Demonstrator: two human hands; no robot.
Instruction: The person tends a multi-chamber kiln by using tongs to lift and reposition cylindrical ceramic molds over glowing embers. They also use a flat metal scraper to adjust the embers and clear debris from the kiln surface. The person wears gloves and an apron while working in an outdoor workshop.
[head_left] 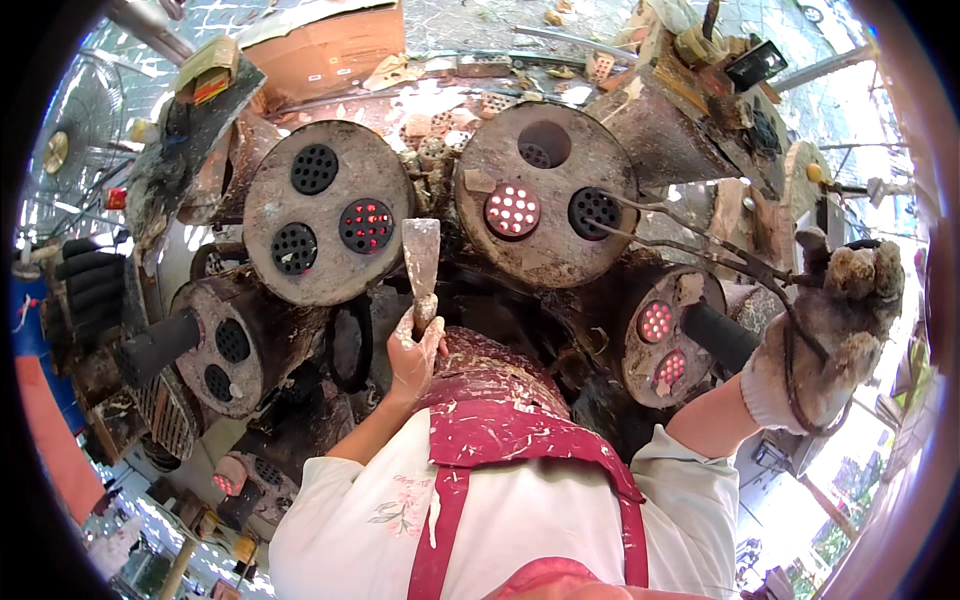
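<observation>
1. My left hand (415,345) is bare and clenched round the handle of a putty knife (421,262). I hold it blade up, the flat blade rising in the gap between the 2 big stove tops, so the smeared edge stays off my apron (500,440) and ready near the work.

2. My right hand (835,340) wears a thick, dirty work glove and is closed on the handles of long iron tongs (690,235). The glove and the long reach keep my fingers well away from the heat, as I judge it.

3. The tongs stretch left across to the right stove top (545,195), their tips at the dark briquette (595,210) in its right hole. Whether they pinch it or only touch it, I cannot tell.

4. That top has 3 holes: 1 glowing briquette (512,210), the dark 1 by the tong tips, and 1 upper hole that looks almost empty.

5. The left stove top (325,210) holds 3 briquettes, 1 glowing red and 2 dark.

6. Smaller stoves sit lower at both sides, some glowing, each with a black handle (155,345) sticking out.

7. A cardboard box (325,50) lies beyond the stoves.
</observation>
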